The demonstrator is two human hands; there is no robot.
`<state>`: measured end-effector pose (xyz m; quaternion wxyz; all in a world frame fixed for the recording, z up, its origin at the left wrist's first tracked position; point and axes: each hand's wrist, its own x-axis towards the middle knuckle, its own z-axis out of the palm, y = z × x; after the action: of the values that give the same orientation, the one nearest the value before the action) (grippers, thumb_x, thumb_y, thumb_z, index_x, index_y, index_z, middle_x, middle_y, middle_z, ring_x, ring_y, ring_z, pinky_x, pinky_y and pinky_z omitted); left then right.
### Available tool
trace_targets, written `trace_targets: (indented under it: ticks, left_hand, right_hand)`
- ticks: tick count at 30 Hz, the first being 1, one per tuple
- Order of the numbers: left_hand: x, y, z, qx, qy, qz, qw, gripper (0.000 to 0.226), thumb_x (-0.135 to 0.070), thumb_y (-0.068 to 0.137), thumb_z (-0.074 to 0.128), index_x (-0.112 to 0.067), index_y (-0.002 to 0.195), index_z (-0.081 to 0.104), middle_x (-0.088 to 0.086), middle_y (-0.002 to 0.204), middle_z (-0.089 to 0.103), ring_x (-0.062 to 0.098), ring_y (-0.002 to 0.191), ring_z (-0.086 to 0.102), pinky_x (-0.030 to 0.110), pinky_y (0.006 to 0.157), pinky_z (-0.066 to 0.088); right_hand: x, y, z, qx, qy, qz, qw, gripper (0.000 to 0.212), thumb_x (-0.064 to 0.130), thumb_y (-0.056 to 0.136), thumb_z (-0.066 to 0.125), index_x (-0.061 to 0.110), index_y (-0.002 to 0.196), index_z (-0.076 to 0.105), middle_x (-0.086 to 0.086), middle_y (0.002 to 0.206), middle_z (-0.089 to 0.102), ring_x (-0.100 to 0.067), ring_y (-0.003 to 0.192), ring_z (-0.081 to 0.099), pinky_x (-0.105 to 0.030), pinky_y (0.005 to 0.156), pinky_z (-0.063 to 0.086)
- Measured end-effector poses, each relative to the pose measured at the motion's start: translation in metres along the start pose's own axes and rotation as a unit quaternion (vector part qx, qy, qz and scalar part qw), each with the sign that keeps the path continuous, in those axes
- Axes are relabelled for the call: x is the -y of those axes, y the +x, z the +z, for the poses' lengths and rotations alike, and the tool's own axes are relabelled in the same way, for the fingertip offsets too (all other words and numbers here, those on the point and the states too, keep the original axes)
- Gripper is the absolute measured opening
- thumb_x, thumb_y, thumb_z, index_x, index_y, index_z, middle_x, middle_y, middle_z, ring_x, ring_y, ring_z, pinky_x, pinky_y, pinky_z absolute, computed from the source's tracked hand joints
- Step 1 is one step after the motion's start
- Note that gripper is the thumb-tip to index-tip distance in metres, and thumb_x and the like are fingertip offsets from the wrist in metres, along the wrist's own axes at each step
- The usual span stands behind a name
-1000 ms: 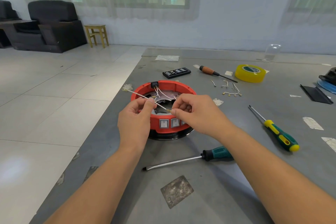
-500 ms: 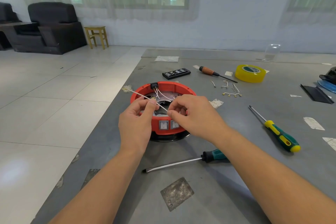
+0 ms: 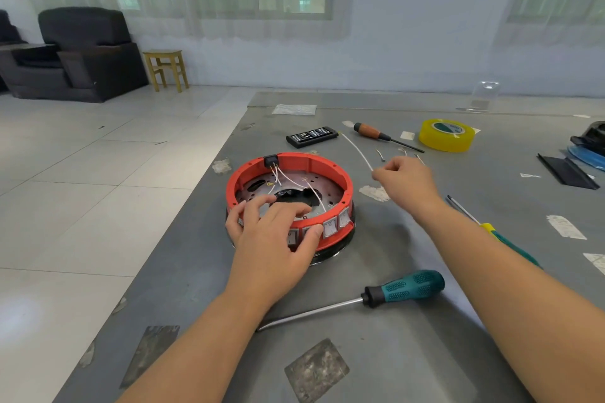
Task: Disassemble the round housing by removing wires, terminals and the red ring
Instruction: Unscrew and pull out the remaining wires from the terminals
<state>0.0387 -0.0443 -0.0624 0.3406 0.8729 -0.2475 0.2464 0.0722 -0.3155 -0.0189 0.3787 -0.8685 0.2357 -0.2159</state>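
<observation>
Head view, from the near edge of the grey worktop (image 3: 409,353) outward: a worn square patch (image 3: 316,370) lies closest, and just beyond it a teal-handled screwdriver (image 3: 404,286) lies flat with its shaft pointing toward the left edge. A yellow-and-green screwdriver (image 3: 491,229) lies toward the right edge, partly hidden under the right forearm.

The left hand (image 3: 271,235) rests on the near rim of the round housing (image 3: 289,206), its fingers spread and only lightly bent over the red ring (image 3: 330,167), the thumb pressing the outer wall beside a row of white rocker switches (image 3: 329,226). It grips nothing. The housing sits close to the left edge, about midway up the worktop, on a black base. Inside it, a perforated metal plate (image 3: 324,186) shows, and white wires (image 3: 294,181) run from a black connector (image 3: 271,160) on the far rim down across the plate.

The right hand (image 3: 404,180) is raised to the right of the housing, clear of it, thumb and forefinger pinching the end of a loose white wire (image 3: 355,149) that arcs up and away toward the far side.

Beyond the hand small loose terminals (image 3: 379,155) lie on the surface. Farther still sit a black bit case (image 3: 312,136), a wooden-handled screwdriver (image 3: 376,134) and a roll of yellow tape (image 3: 447,135). At the right edge lie a black strip (image 3: 563,170) and dark and blue objects too cropped to identify.
</observation>
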Motion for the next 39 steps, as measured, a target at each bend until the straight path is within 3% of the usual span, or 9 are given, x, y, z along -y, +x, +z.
trace_targets:
  ticks: [3,5,10,14,19,26,32,36,39]
  left_hand:
    - [0.002,0.0,0.003,-0.009,0.02,0.007,1.0,0.037,-0.062,0.091,0.05,-0.038,0.11,0.07,-0.026,0.111,0.066,0.009,0.129,0.042,0.035,0.114,0.01]
    - [0.002,0.001,0.005,-0.017,0.025,0.011,0.999,0.035,-0.062,0.093,0.05,-0.037,0.108,0.07,-0.025,0.11,0.066,0.011,0.127,0.044,0.033,0.112,0.01]
    - [0.007,0.002,0.01,-0.017,0.036,0.019,0.999,0.034,-0.063,0.095,0.051,-0.039,0.11,0.069,-0.024,0.115,0.064,0.015,0.127,0.048,0.033,0.113,0.011]
    - [0.013,0.002,0.014,-0.019,0.049,0.024,0.998,0.033,-0.064,0.095,0.05,-0.041,0.111,0.067,-0.024,0.115,0.063,0.014,0.127,0.047,0.04,0.111,0.018]
    - [0.016,0.003,0.019,-0.02,0.052,0.022,0.998,0.032,-0.064,0.095,0.05,-0.042,0.112,0.066,-0.026,0.115,0.063,0.013,0.126,0.046,0.04,0.111,0.018]
    - [0.017,0.004,0.02,-0.017,0.058,0.025,0.998,0.032,-0.064,0.096,0.05,-0.042,0.112,0.065,-0.026,0.115,0.062,0.012,0.126,0.045,0.041,0.111,0.018]
    - [0.016,0.006,0.019,-0.017,0.059,0.022,0.998,0.032,-0.062,0.095,0.051,-0.039,0.111,0.068,-0.024,0.114,0.064,0.014,0.124,0.047,0.044,0.112,0.021]
    - [0.016,0.005,0.017,-0.013,0.051,0.025,0.998,0.033,-0.058,0.096,0.051,-0.038,0.115,0.067,-0.024,0.116,0.063,0.014,0.126,0.047,0.043,0.115,0.019]
    - [0.015,0.005,0.015,-0.013,0.036,0.024,0.999,0.036,-0.057,0.095,0.05,-0.036,0.119,0.066,-0.022,0.121,0.062,0.014,0.129,0.047,0.043,0.115,0.02]
  right_hand:
    - [-0.016,0.033,0.002,0.029,-0.076,0.08,0.993,0.021,0.026,0.077,0.065,0.011,0.065,0.056,-0.006,0.065,0.055,-0.024,0.066,0.05,-0.028,0.055,0.036]
    - [-0.02,0.051,0.004,0.033,-0.111,0.115,0.987,0.016,0.026,0.076,0.067,0.013,0.072,0.06,-0.005,0.073,0.057,-0.025,0.07,0.054,-0.028,0.053,0.034]
    - [-0.017,0.084,0.019,-0.002,-0.15,0.133,0.98,0.022,0.027,0.081,0.073,0.012,0.086,0.058,-0.012,0.105,0.067,-0.034,0.098,0.064,-0.035,0.073,0.051]
    - [-0.011,0.097,0.036,-0.012,-0.161,0.142,0.977,0.02,0.03,0.088,0.069,0.015,0.099,0.061,-0.011,0.112,0.068,-0.033,0.101,0.064,-0.035,0.072,0.048]
    - [-0.009,0.109,0.044,-0.027,-0.19,0.153,0.969,0.03,0.03,0.093,0.065,0.013,0.117,0.066,-0.012,0.121,0.067,-0.035,0.113,0.064,-0.039,0.085,0.053]
    - [-0.006,0.111,0.045,-0.02,-0.231,0.146,0.962,0.034,0.03,0.089,0.07,0.014,0.119,0.066,-0.01,0.12,0.067,-0.032,0.111,0.065,-0.034,0.073,0.044]
    - [-0.009,0.102,0.035,0.002,-0.225,0.124,0.966,0.028,0.03,0.088,0.069,0.013,0.109,0.067,-0.009,0.111,0.068,-0.032,0.102,0.065,-0.034,0.071,0.047]
    - [-0.006,0.082,0.028,0.062,-0.189,0.062,0.978,0.017,0.035,0.088,0.07,0.021,0.097,0.075,-0.006,0.101,0.072,-0.026,0.094,0.065,-0.031,0.073,0.05]
    - [0.002,0.052,0.022,0.091,-0.151,-0.017,0.984,0.013,0.04,0.092,0.068,0.027,0.091,0.07,0.001,0.099,0.072,-0.019,0.095,0.064,-0.03,0.078,0.048]
